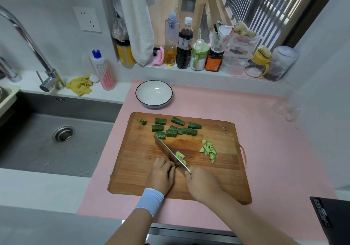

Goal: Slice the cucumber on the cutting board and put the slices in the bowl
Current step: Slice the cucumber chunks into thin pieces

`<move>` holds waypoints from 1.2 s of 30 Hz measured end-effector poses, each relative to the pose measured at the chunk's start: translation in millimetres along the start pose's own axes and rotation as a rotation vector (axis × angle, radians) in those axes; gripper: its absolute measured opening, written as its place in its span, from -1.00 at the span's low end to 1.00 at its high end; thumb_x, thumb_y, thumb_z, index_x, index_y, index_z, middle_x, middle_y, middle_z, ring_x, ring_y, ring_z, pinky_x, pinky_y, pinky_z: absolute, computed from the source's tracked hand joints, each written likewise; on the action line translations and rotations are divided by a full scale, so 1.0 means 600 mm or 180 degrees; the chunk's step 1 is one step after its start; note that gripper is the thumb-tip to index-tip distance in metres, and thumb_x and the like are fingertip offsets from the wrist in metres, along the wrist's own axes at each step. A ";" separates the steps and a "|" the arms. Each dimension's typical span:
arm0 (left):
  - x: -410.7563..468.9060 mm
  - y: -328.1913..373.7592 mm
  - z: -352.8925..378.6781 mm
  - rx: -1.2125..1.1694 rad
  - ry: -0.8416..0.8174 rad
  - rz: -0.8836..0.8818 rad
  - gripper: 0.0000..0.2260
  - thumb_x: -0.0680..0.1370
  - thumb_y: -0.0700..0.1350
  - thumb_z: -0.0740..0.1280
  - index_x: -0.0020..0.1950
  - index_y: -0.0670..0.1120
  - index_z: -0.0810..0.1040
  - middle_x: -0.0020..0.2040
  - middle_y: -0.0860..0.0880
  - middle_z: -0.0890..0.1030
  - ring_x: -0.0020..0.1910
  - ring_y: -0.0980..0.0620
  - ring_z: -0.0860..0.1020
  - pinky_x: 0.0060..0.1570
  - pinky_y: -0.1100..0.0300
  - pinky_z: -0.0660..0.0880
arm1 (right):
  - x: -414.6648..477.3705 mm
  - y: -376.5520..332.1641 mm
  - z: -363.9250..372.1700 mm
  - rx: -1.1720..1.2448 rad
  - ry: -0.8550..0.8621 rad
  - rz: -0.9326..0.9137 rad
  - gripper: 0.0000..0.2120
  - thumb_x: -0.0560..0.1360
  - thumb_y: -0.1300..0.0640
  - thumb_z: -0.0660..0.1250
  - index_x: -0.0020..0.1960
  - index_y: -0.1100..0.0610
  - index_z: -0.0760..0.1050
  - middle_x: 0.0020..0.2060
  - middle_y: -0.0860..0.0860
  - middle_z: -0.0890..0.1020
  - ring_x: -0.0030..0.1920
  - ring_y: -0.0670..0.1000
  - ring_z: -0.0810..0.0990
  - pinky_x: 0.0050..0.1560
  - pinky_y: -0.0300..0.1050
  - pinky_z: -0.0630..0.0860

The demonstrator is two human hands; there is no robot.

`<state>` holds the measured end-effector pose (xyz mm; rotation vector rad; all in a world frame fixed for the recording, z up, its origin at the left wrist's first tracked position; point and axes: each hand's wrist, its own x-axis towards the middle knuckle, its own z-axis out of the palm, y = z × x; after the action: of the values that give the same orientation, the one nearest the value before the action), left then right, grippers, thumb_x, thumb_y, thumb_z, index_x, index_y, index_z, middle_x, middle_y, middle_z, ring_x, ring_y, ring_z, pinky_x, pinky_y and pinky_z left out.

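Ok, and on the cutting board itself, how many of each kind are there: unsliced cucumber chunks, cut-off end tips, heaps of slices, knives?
unsliced cucumber chunks: 8 (packed close together, so roughly)
cut-off end tips: 2
heaps of slices: 2
knife: 1
Total: 13

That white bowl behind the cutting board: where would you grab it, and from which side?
Probably the rim at its near edge, reaching down from the cutting board side. The bowl stands upright, open and empty, so a thumb inside and fingers outside could pinch its thin, dark-edged lip. Its far side sits close to the sill.
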<state>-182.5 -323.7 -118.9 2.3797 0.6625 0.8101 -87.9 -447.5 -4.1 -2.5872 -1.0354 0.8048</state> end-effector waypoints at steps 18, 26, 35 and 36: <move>0.002 0.000 -0.002 0.0019 0.0086 -0.0030 -0.95 0.48 -0.21 0.34 -0.18 -0.14 0.56 -0.19 0.00 0.51 -0.13 0.03 0.43 -0.06 0.26 0.42 | -0.047 0.020 -0.006 -0.0102 0.0098 -0.0052 -0.70 0.67 -0.04 0.08 -0.22 -0.05 0.34 -0.27 -0.06 0.55 -0.20 0.03 0.59 -0.18 -0.06 0.51; 0.001 -0.002 0.000 0.0031 0.0089 -0.0001 -0.92 0.49 -0.18 0.30 -0.16 -0.14 0.56 -0.18 -0.01 0.52 -0.12 0.01 0.45 -0.06 0.24 0.43 | -0.022 0.007 0.007 -0.0012 0.0011 0.0075 -0.74 0.66 -0.02 0.08 -0.16 -0.03 0.39 -0.19 0.00 0.64 -0.13 0.11 0.62 -0.20 -0.09 0.45; -0.001 -0.002 0.000 0.0096 0.0001 -0.0032 -0.86 0.50 -0.14 0.25 -0.12 -0.14 0.59 -0.14 -0.02 0.52 -0.11 0.01 0.43 -0.05 0.25 0.41 | -0.004 -0.008 0.002 -0.0006 0.0054 -0.0005 -0.73 0.67 -0.01 0.09 0.06 0.04 0.54 -0.05 0.05 0.67 -0.01 0.15 0.61 -0.18 -0.13 0.34; -0.001 -0.002 0.000 0.0095 0.0016 -0.0029 -0.86 0.50 -0.14 0.25 -0.12 -0.14 0.59 -0.15 -0.02 0.52 -0.11 0.01 0.43 -0.04 0.26 0.41 | -0.004 -0.007 0.003 -0.0003 0.0047 -0.0007 -0.73 0.67 -0.01 0.09 0.06 0.04 0.54 -0.05 0.05 0.67 -0.02 0.14 0.61 -0.18 -0.13 0.35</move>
<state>-183.2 -322.9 -119.8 2.4003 0.6916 0.8077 -92.9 -446.2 -2.7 -2.5883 -1.0344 0.7837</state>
